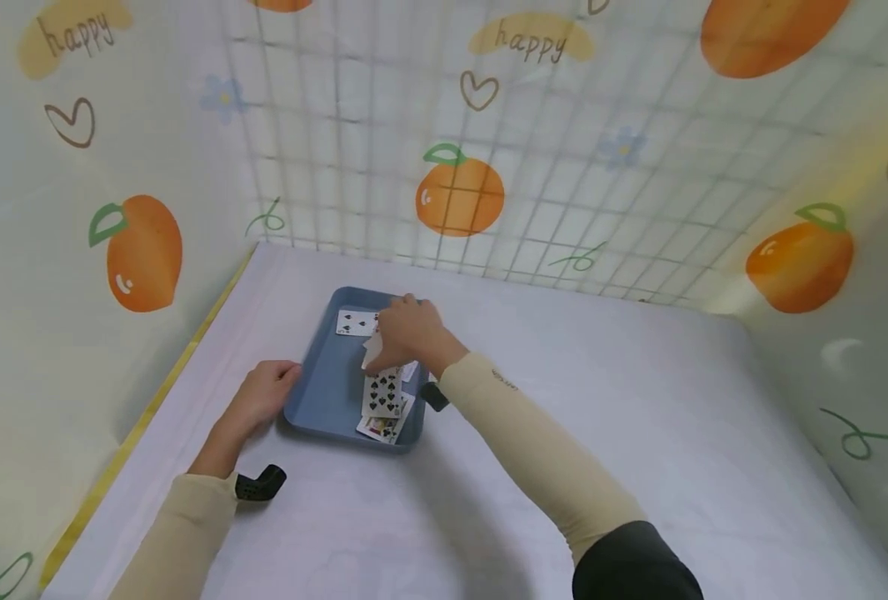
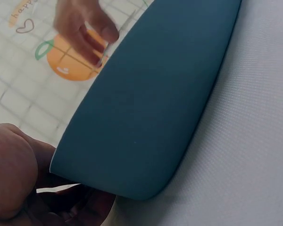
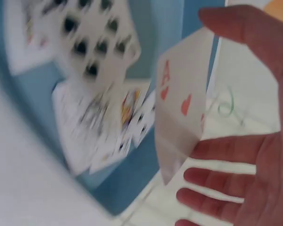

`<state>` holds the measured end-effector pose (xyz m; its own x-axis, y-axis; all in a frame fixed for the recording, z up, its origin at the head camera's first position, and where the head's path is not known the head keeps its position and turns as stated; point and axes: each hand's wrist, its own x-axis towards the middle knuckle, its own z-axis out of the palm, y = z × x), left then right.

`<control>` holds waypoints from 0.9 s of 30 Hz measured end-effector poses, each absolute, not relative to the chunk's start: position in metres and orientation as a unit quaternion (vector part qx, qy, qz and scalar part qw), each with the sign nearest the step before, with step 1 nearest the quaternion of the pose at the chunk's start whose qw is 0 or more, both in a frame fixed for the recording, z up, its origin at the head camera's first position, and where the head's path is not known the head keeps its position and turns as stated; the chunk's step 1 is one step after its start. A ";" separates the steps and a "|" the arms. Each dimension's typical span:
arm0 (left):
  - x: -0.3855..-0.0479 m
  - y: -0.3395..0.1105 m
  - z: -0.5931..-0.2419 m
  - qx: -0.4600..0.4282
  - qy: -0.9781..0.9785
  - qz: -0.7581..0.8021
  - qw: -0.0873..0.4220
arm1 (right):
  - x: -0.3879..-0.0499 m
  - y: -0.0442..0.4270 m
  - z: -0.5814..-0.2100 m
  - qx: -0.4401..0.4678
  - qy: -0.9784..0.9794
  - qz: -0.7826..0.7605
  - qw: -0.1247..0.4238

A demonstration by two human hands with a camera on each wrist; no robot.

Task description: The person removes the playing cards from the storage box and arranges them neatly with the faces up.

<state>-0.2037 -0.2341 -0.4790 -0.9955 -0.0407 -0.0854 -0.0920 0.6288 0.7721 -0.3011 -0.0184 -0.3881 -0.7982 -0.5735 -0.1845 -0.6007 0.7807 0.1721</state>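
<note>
My right hand (image 1: pixel 412 333) is over the right half of a blue tray (image 1: pixel 324 400), pinching an ace of hearts (image 3: pixel 181 99) between thumb and fingers. The card stands tilted above others in the right wrist view. Beneath it, a ten of spades (image 1: pixel 382 393) overlaps a face card (image 1: pixel 376 427) near the tray's front right corner. A black-suited card (image 1: pixel 356 322) lies by the back rim, partly covered by my right hand. My left hand (image 1: pixel 264 390) grips the tray's left edge, its fingers partly hidden behind the tray wall in the left wrist view.
A white cloth (image 1: pixel 579 400) covers the table under the tray. Behind stands a grid (image 1: pixel 549 150) covered by a sheet printed with oranges. Yellow tape (image 1: pixel 152 408) runs along the left edge. More overlapping cards (image 3: pixel 92 127) lie inside the tray.
</note>
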 end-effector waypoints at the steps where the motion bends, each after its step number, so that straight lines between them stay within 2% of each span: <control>1: -0.204 -0.234 -0.479 -0.037 0.902 0.429 0.030 | -0.304 -0.012 -0.388 -0.310 0.943 0.108 0.062; 15: -0.200 -0.234 -0.480 -0.048 0.897 0.437 0.037 | -0.326 0.064 -0.375 -0.282 0.956 0.050 0.065; 27: -0.201 -0.236 -0.485 -0.035 0.893 0.447 0.033 | -0.342 0.101 -0.394 -0.231 0.969 0.018 0.091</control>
